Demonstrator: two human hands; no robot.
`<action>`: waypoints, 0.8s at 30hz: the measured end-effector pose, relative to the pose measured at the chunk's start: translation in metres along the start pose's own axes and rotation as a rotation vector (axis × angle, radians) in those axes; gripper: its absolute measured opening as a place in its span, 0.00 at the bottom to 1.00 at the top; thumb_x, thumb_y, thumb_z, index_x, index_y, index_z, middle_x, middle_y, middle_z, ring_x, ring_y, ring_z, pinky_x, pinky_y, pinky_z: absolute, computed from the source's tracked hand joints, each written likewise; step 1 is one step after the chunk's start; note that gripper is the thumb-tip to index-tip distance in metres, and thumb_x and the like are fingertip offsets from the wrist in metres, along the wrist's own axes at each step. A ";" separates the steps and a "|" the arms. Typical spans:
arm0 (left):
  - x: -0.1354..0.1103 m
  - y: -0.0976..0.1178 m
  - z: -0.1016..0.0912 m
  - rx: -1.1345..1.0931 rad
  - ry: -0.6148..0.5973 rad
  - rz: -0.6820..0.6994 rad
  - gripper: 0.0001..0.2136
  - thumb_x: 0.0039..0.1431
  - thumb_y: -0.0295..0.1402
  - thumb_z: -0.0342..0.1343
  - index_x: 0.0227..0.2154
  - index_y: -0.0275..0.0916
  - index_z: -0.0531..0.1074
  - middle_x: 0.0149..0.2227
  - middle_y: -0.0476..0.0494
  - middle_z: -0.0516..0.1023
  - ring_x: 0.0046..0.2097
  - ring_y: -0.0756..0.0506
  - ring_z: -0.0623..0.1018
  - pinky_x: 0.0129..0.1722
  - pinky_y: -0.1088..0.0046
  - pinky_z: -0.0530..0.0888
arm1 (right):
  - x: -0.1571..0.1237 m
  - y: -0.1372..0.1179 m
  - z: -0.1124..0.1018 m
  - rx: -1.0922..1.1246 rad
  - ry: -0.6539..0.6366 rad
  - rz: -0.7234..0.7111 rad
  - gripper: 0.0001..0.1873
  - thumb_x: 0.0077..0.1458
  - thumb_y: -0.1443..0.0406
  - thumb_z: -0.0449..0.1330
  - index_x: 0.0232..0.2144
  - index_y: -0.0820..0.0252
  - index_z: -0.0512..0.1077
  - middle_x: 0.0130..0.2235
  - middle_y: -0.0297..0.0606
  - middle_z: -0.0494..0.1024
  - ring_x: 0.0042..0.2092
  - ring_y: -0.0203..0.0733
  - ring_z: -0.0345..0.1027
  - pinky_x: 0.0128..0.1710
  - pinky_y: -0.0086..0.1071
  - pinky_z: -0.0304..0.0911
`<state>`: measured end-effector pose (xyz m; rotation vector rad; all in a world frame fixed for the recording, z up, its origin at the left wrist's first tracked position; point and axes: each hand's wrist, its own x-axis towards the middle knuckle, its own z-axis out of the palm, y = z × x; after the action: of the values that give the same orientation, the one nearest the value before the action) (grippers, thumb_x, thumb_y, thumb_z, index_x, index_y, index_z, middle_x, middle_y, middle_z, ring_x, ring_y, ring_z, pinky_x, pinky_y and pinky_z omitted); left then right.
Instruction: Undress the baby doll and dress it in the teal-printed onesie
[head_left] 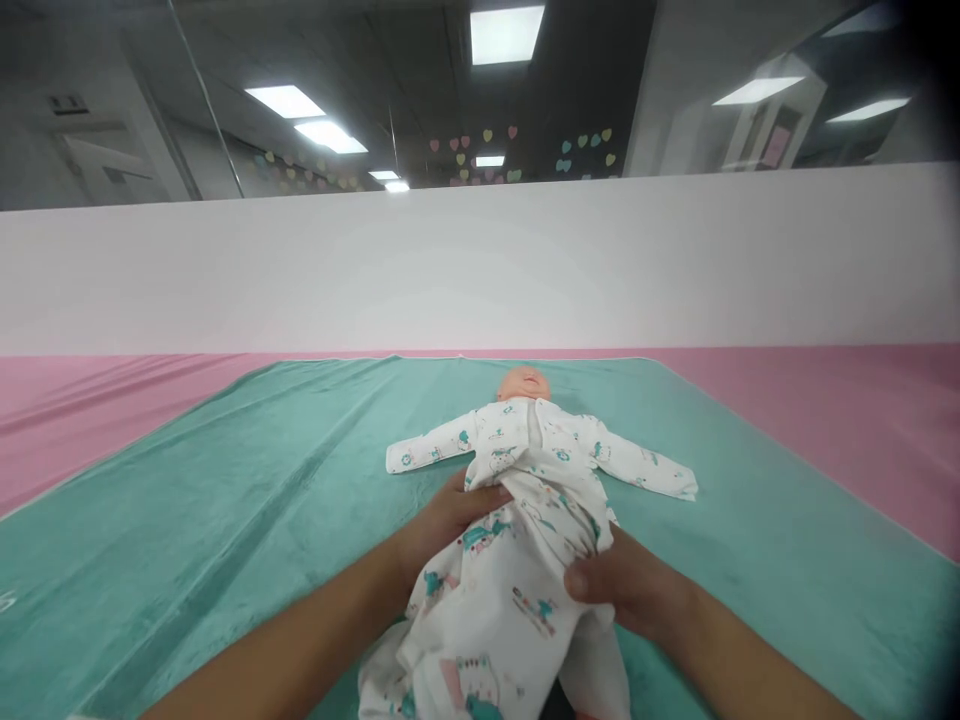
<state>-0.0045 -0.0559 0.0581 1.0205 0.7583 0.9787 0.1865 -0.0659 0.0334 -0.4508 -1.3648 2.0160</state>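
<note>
The left hand [442, 525] lies against a fold of the white printed sleepsuit [491, 620], its grip unclear, while the right hand [619, 585] grasps the bunched cloth; the baby doll [523, 384] stretches straight ahead on the teal towel [187, 530], head farthest away.

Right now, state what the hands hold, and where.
The left hand and right hand hold a baby doll's white sleepsuit at its middle, one each side.

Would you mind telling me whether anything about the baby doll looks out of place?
The white printed sleepsuit on the baby doll looks rumpled: its lower half is bunched between the left hand and right hand, while the sleeves lie flat on the teal towel.
</note>
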 end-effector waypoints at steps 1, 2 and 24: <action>0.000 0.000 -0.001 0.014 0.000 0.005 0.18 0.45 0.34 0.64 0.41 0.36 0.76 0.37 0.41 0.79 0.45 0.36 0.76 0.48 0.62 0.67 | -0.001 0.001 0.000 -0.009 -0.025 0.011 0.33 0.38 0.63 0.69 0.49 0.60 0.68 0.40 0.44 0.77 0.49 0.50 0.68 0.50 0.42 0.60; 0.000 -0.001 -0.002 0.027 0.000 0.011 0.18 0.45 0.35 0.64 0.41 0.36 0.76 0.37 0.41 0.79 0.44 0.37 0.76 0.48 0.62 0.68 | -0.001 0.002 -0.001 -0.016 -0.045 0.022 0.33 0.38 0.64 0.69 0.50 0.60 0.68 0.40 0.44 0.77 0.49 0.50 0.67 0.50 0.42 0.60; 0.007 0.010 -0.006 0.055 0.134 0.076 0.22 0.44 0.35 0.65 0.43 0.31 0.74 0.35 0.38 0.80 0.41 0.36 0.77 0.41 0.66 0.72 | 0.004 -0.015 0.012 -0.118 -0.007 0.197 0.35 0.32 0.68 0.72 0.47 0.56 0.71 0.39 0.38 0.77 0.44 0.48 0.70 0.44 0.40 0.65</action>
<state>-0.0103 -0.0458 0.0651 1.0448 0.8662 1.1056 0.1818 -0.0679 0.0518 -0.6545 -1.4998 2.1013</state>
